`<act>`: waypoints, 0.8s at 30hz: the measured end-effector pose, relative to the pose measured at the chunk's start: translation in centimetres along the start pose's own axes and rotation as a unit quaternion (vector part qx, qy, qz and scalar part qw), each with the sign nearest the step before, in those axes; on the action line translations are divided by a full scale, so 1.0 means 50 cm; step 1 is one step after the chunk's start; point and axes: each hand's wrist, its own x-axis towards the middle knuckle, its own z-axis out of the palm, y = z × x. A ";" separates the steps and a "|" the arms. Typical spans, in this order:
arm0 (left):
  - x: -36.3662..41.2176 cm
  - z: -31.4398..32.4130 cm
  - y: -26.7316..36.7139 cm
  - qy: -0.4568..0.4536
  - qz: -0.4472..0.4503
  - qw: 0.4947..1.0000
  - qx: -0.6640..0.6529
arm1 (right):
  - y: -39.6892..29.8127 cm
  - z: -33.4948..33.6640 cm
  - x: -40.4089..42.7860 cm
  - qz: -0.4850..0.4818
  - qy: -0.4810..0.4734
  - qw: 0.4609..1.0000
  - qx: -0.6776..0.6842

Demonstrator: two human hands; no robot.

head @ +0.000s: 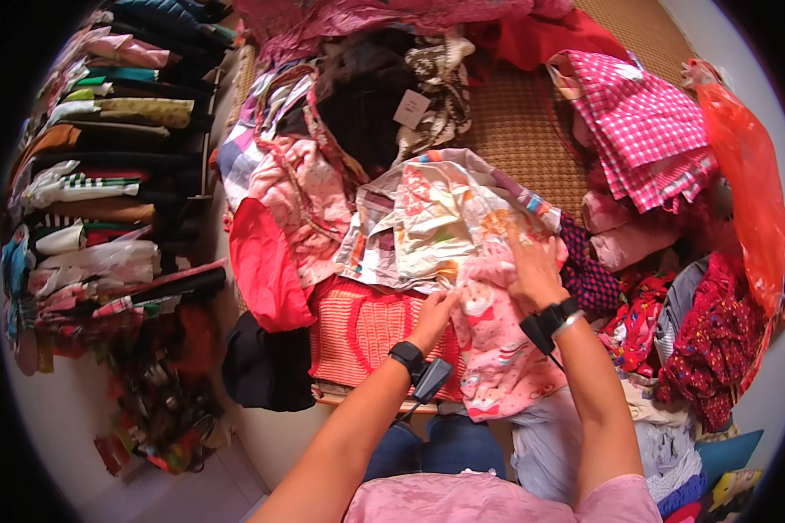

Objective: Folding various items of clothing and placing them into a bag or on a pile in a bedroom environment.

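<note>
My left hand [437,315] is at the upper left edge of a pink printed fleece garment [497,346], its fingertips bent against the cloth; whether they pinch it cannot be told. My right hand [533,268] lies with spread fingers on the same garment's upper part, where it meets a crumpled cloth with a pale floral and plaid pattern [432,222]. Below my left hand is a red and cream striped knit garment [366,327]. The pink garment hangs over the front edge of the surface. A wristband with a small device sits on each wrist.
Heaped clothes lie left, including a red cloth [265,261] and a black cloth [265,366]. Behind is a dark furry garment with a white tag [411,108]. Pink gingham fabric [647,131] and an orange plastic bag [746,196] are at right. Clothes fill a rack [124,137] at far left.
</note>
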 end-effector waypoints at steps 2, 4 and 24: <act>0.002 -0.011 -0.008 0.012 -0.025 0.999 -0.044 | 0.016 0.015 -0.030 -0.080 0.034 0.995 0.051; 0.003 -0.024 -0.015 0.003 -0.018 0.999 -0.035 | 0.001 -0.014 -0.107 -0.155 0.016 0.969 0.192; -0.073 -0.045 -0.040 -0.274 -0.043 0.909 -0.312 | -0.072 -0.023 -0.148 -0.231 -0.119 0.925 0.277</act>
